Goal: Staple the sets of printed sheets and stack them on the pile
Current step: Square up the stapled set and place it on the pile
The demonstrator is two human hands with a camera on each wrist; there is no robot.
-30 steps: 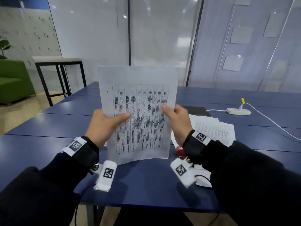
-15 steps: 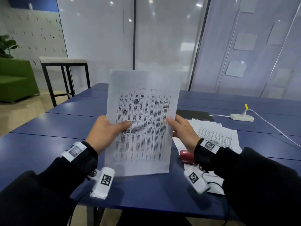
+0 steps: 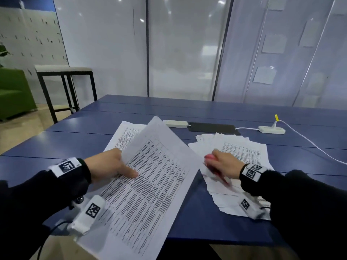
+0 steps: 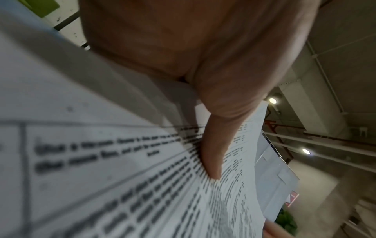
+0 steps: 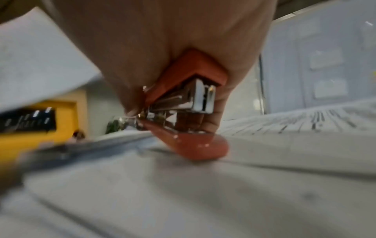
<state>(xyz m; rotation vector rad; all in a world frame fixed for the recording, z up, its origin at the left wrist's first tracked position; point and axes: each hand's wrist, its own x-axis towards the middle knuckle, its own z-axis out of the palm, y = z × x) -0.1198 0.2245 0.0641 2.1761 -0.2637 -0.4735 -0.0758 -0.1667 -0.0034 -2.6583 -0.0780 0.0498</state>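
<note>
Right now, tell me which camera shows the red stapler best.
The right wrist view: the red stapler fills the centre, sharp, gripped by the right hand, its base touching the loose sheets. The head view gives only a red blur. The left wrist view does not show it.

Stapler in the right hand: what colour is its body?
Red-orange, with a shiny metal magazine. The stapler shows best in the right wrist view.

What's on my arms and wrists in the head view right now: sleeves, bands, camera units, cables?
Both arms wear black sleeves. Each wrist has a white band with a black square marker, left band, right band. A white camera unit bearing another marker hangs under each wrist, left unit, right unit, each trailing a black cable.
</note>
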